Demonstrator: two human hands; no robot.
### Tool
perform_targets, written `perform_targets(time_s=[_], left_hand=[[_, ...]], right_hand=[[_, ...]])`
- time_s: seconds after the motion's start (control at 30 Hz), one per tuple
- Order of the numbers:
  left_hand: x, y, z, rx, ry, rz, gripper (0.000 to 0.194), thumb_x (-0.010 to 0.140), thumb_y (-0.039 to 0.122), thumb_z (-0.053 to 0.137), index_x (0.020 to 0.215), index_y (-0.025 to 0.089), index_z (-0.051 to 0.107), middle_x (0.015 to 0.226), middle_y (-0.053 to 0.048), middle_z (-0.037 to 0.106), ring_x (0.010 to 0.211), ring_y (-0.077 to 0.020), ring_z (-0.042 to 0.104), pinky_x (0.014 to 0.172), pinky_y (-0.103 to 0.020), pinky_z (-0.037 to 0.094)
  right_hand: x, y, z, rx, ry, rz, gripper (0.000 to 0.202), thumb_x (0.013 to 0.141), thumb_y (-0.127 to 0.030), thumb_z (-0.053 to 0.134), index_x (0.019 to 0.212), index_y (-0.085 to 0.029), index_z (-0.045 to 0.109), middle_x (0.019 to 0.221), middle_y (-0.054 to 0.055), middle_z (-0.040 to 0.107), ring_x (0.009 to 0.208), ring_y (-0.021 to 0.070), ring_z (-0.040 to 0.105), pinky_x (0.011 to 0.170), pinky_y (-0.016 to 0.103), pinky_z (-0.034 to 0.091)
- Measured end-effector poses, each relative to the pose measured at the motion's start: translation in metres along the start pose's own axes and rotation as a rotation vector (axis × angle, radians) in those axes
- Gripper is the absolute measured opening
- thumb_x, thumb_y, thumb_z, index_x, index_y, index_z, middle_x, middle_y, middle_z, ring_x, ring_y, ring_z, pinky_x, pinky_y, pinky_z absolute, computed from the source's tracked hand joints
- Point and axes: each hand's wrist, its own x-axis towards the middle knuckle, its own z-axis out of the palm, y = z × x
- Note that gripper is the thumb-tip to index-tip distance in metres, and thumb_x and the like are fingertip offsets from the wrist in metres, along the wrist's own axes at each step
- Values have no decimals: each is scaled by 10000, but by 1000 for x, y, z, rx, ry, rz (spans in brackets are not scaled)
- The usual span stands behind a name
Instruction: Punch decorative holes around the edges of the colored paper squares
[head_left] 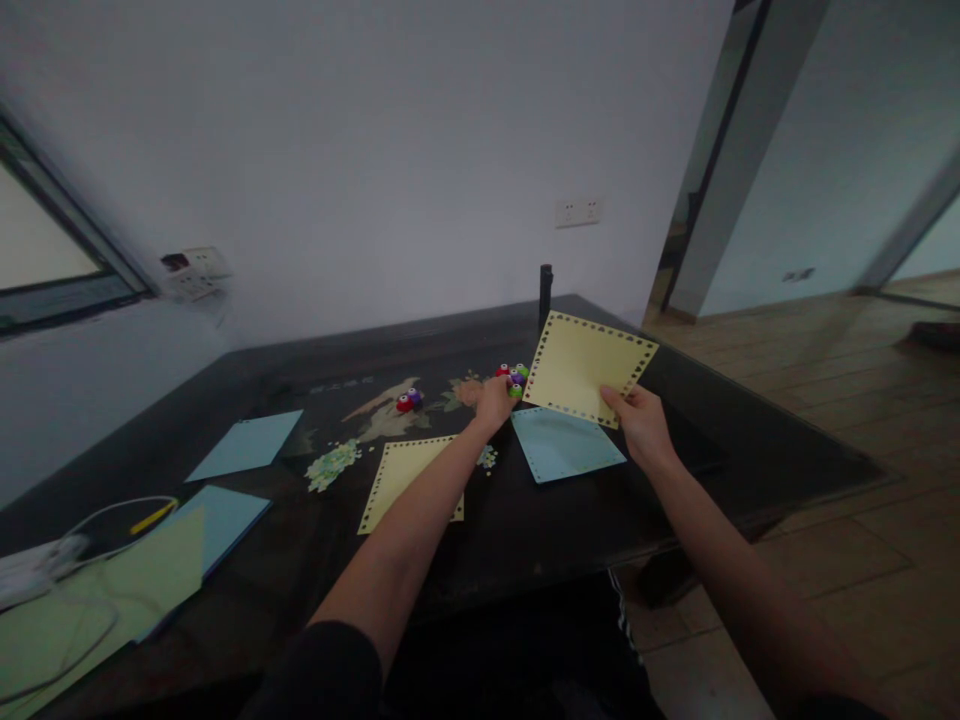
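Observation:
My right hand (641, 425) holds up a yellow sheet (589, 365) by its lower right edge; small punched holes run round its border. Beneath it lies a blue sheet (566, 450) with holes along its edges. My left hand (495, 402) reaches to a cluster of small red, purple and green punches (516, 378), its fingers bent beside them; whether it grips one is hard to make out. Under my left forearm rests another yellow sheet (397, 475) with a punched border. Red and purple punches (409, 400) stand further left on the table.
The dark table (487, 555) bears piles of paper bits (334, 465), a blue sheet (247, 445), stacked blue and yellow sheets (154, 575), a yellow pen-like object (154, 517) and a white cable with a power strip (37, 570). A black post (545, 292) stands at the back edge.

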Motion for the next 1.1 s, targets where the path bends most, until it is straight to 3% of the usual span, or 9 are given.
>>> perform_targets(time_s=[0.17, 0.3, 0.4, 0.5, 0.67, 0.87, 1.1], left_hand=[[-9, -2, -11, 54, 113, 164, 286, 728, 132, 604, 1014, 122, 610, 1009, -132, 649, 835, -198, 604, 824, -330, 434], [-23, 3, -29, -136, 165, 82, 227, 772, 130, 530, 985, 138, 609, 983, -92, 658, 752, -159, 610, 782, -311, 454], [-41, 12, -39, -323, 72, 34, 172, 825, 177, 469, 882, 132, 625, 853, -63, 668, 711, -150, 612, 729, -284, 466], [-63, 20, -43, -367, -29, 40, 254, 857, 296, 453, 787, 134, 635, 748, -40, 656, 695, -160, 597, 678, -268, 463], [-93, 21, -46, -362, -49, 35, 417, 881, 445, 387, 735, 137, 629, 681, -31, 633, 643, -153, 564, 622, -259, 447], [-98, 15, -46, -419, -12, 46, 156, 760, 292, 596, 785, 141, 626, 715, -33, 647, 668, -145, 597, 659, -265, 468], [-97, 12, -45, -459, 31, 4, 117, 732, 237, 624, 806, 150, 596, 682, -20, 645, 637, -140, 607, 645, -267, 469]], right_hand=[[0, 1, -1, 8, -4, 8, 398, 547, -406, 781, 850, -167, 686, 830, 53, 725, 740, 225, 675, 713, 372, 544], [-2, 0, -2, -19, -58, 38, 389, 543, -409, 782, 836, -171, 689, 795, 54, 726, 718, 223, 673, 682, 365, 547], [-4, 0, -1, -79, -164, 102, 388, 534, -425, 782, 806, -163, 690, 751, 62, 724, 661, 221, 667, 630, 364, 547], [-7, 2, 1, -130, -271, 168, 394, 527, -433, 788, 801, -166, 695, 747, 68, 725, 631, 222, 665, 602, 367, 548], [-12, 4, 4, -151, -354, 231, 396, 521, -430, 801, 798, -167, 696, 766, 76, 727, 619, 220, 665, 598, 372, 551], [-13, 1, 6, -183, -371, 240, 392, 521, -424, 799, 794, -162, 696, 772, 72, 727, 621, 205, 659, 620, 361, 539], [-11, 1, 5, -200, -344, 150, 410, 553, -457, 751, 828, -162, 679, 768, 61, 719, 646, 194, 649, 617, 331, 511]])
